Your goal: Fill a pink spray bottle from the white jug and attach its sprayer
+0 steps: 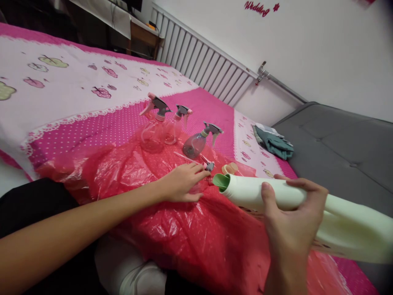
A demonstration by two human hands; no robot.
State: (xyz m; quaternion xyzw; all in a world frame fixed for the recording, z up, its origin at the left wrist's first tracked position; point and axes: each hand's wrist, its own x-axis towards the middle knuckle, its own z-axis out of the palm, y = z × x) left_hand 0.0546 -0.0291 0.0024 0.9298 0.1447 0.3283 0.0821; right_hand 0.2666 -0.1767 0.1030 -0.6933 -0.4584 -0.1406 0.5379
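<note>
My right hand (pixel 294 213) grips a large pale green jug (pixel 350 221), tipped nearly onto its side with its green pouring spout (pixel 221 181) pointing left. Just below that spout is the open neck of a small see-through bottle (pixel 210 180). My left hand (pixel 184 182) is curled round this bottle, whose body is mostly hidden by the fingers and blends with the red plastic. Beyond my left fingers lies a loose grey spray head (pixel 209 166) with a thin tube. A yellowish cap (pixel 230 168) rests near the spout.
Red plastic sheeting (pixel 172 229) covers the bed before me. Two clear spray bottles (pixel 152 133) with pink-and-grey heads stand on it, beside a grey spray bottle (pixel 195 145). Folded green cloth (pixel 273 141) lies by the grey headboard (pixel 344 143). A metal railing (pixel 202 53) runs along the wall.
</note>
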